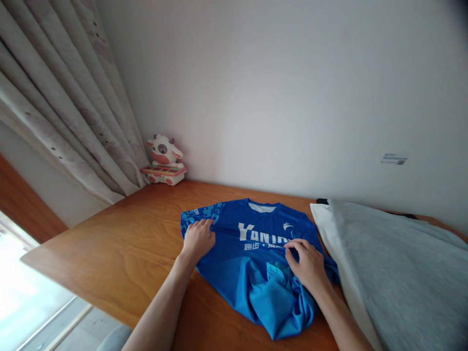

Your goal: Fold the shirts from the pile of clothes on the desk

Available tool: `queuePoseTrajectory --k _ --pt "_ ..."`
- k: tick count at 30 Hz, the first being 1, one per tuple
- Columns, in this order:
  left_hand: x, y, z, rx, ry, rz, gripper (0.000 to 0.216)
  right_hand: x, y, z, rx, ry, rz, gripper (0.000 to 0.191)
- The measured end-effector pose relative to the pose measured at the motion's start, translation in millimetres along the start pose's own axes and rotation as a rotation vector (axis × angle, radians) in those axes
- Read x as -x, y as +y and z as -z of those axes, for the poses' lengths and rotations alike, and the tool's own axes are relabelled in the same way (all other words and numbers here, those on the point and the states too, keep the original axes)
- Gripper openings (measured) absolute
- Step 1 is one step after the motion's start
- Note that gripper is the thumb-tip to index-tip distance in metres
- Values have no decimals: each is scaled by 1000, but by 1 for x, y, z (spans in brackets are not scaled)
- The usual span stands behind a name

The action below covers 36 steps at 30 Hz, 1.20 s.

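A blue short-sleeved T-shirt (234,258) lies front side up, its neckline towards the wall. White lettering runs across its chest, and the sleeve on the left has a lighter blue pattern. The lower part is bunched in folds towards me. My left hand (199,240) rests on the shirt beside the patterned sleeve, palm down, fingers stretched out and thumb apart. Over the right side of the chest, my right hand (307,264) has its thumb and fingertips drawn together on the fabric, covering part of the lettering. The sleeve on the right is partly hidden behind it.
The shirt lies on a brown wooden tabletop (120,243) against a pale wall (274,97). Grey and white cloth (402,263) covers the right side, next to the shirt. A cow-shaped toy keyboard (164,163) stands in the back left corner by a curtain (73,97).
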State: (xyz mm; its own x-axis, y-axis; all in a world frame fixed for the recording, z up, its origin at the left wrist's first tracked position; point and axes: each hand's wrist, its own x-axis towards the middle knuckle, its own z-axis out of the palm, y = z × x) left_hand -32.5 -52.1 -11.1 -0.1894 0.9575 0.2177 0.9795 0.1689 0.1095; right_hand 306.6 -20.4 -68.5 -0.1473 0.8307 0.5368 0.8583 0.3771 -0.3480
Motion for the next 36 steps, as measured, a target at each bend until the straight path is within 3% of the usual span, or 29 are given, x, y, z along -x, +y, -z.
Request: queuePoseTrajectory --k 4,12,17,20,27,36 --pt "8 8 -7 -3 -24 16 49 0 0 -1 -4 5 4 24" --pt "-8 -13 -9 87 -1 150 46 0 1 -1 -34 -16 5 27" --pt "-7 -34 3 12 121 389 46 0 -1 -1 -34 -19 -2 27" --pt "-3 -49 5 -19 92 519 48 0 -2 0 -36 -22 2 27" --pt "-3 -58 -1 43 75 440 28 0 -2 1 -22 -35 2 27" --pt "-19 -72 -11 262 188 496 34 0 -1 -1 -13 -30 -2 26"
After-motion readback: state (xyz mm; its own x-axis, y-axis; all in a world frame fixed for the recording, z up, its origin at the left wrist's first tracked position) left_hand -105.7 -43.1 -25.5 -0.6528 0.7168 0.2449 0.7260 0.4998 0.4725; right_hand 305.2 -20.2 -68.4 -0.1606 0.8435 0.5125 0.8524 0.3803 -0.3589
